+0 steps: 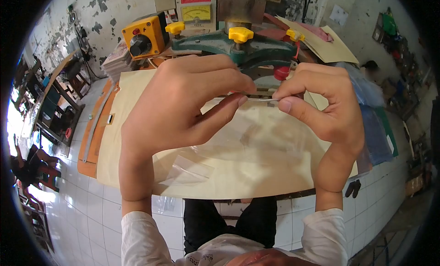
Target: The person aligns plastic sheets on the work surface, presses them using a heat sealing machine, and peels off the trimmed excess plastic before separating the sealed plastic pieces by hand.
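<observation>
Both hands are raised above the paper-covered worktable point(215, 183), in front of a green machine frame point(201, 43). My left hand point(183, 101) pinches a thin, pale strip point(263, 100) between thumb and fingers. The strip's other end is pinched by my right hand point(325, 101), so it stretches level across the short gap between the hands. What the strip is made of cannot be made out. Below my left hand, a small clear plastic bag point(190, 169) lies on the paper. More clear plastic point(247, 137) is spread beneath the hands.
A yellow control box point(144, 36) with a black knob stands at the back left, beside a paper stack point(120, 62). Yellow knobs point(240, 35) top the machine. Blue plastic sheets point(378, 133) hang at the right edge. A person point(32, 165) is at the far left.
</observation>
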`<state>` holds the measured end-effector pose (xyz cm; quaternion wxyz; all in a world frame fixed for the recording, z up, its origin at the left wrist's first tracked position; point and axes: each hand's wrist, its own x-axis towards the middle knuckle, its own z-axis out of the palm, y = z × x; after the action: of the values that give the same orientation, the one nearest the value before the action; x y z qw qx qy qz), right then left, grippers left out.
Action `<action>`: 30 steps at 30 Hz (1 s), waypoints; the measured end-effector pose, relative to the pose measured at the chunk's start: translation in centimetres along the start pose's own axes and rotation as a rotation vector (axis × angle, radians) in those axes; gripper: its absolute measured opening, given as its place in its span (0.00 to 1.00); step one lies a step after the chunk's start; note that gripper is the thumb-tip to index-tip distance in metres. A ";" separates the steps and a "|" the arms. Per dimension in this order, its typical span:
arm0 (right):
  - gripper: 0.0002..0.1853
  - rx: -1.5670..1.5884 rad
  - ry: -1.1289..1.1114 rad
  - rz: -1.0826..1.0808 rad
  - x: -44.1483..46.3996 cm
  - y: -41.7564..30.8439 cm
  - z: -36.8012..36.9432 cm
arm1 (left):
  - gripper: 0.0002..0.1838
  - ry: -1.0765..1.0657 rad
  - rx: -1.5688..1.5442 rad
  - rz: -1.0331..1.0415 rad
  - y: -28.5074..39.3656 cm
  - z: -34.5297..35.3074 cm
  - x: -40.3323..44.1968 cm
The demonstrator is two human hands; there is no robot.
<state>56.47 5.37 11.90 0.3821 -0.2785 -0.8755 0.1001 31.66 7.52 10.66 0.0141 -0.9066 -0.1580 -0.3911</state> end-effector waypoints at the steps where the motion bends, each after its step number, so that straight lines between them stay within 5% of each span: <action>1: 0.05 -0.004 0.002 -0.014 0.0 0.0 0.1 | 0.09 0.000 -0.001 -0.001 0.0 0.0 0.0; 30: 0.05 -0.031 -0.006 -0.052 -0.1 0.0 0.0 | 0.09 -0.019 0.146 0.061 -0.5 0.4 0.0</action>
<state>56.51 5.34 11.89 0.3775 -0.2610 -0.8851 0.0773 31.78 8.06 10.29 0.0905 -0.9112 -0.1585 -0.3692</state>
